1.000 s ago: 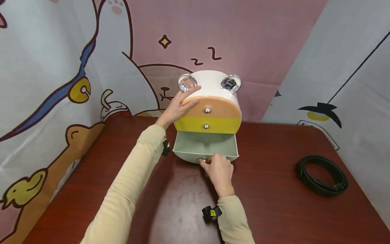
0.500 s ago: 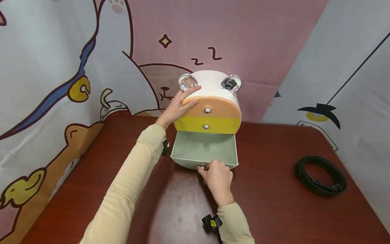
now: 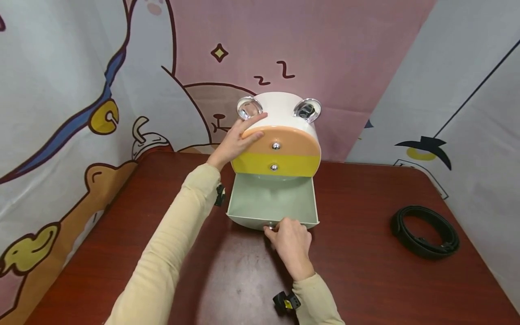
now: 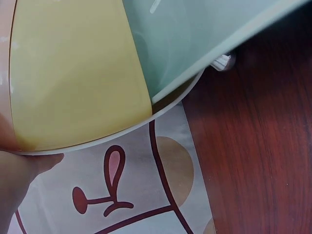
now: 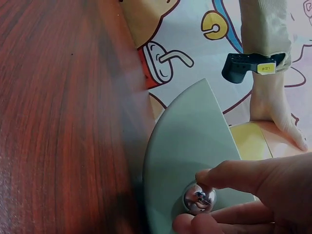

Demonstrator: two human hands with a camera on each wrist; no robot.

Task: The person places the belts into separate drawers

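**Pale green drawer drawn out, one hand on the knob, one on the cabinet top**

A small round white plastic drawer cabinet [image 3: 280,113] with two clear ear-shaped knobs on top stands at the back of the dark red wooden bench [image 3: 357,271], against a cartoon-printed cloth backdrop [image 3: 81,81]. Its front is stacked in bands: a peach top drawer [image 3: 284,142], a yellow middle drawer [image 3: 280,164], and a pale green bottom drawer [image 3: 270,203] that sticks out toward the person, its inside showing nothing in it.

The right hand [image 3: 290,243] sits at the near front edge of the green drawer. In the right wrist view its thumb and fingertips [image 5: 234,178] pinch the small round chrome knob [image 5: 199,199] on the curved drawer face [image 5: 185,146].

The left hand [image 3: 235,142] rests on the upper left of the cabinet, fingers laid fairly straight over the rim of the peach drawer, just below the left clear ear [image 3: 249,108]. The left wrist view shows the yellow front [image 4: 73,73] and the green drawer's side [image 4: 195,44] from close by.

The green drawer lies between the two hands: the left above and behind it, the right at its front.

Well apart to the right, a coiled black belt [image 3: 424,232] lies on the bench.
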